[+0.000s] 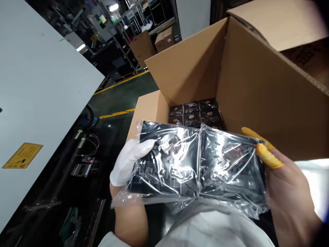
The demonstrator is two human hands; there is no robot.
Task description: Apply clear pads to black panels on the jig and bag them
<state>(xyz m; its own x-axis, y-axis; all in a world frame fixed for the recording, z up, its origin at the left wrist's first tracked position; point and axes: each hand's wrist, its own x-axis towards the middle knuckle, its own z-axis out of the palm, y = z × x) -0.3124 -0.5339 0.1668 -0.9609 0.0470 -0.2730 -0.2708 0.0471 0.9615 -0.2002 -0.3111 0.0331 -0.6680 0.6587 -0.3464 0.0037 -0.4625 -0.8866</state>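
Note:
Two black parts sealed in clear plastic bags [197,164] are held side by side in front of me, above the near edge of an open cardboard box [257,89]. My left hand [130,159], in a white glove, grips the left bag at its left edge. My right hand [280,178], bare with yellow finger cots on two fingers, grips the right bag at its right edge. Inside the box lie several more bagged black parts [196,113], packed in rows at the bottom.
A white machine panel [38,85] with a yellow warning label [22,155] fills the left. Below it are cables and metal fittings [84,151]. A green floor with yellow lines [120,99], more cartons [144,46] and shelving lie beyond.

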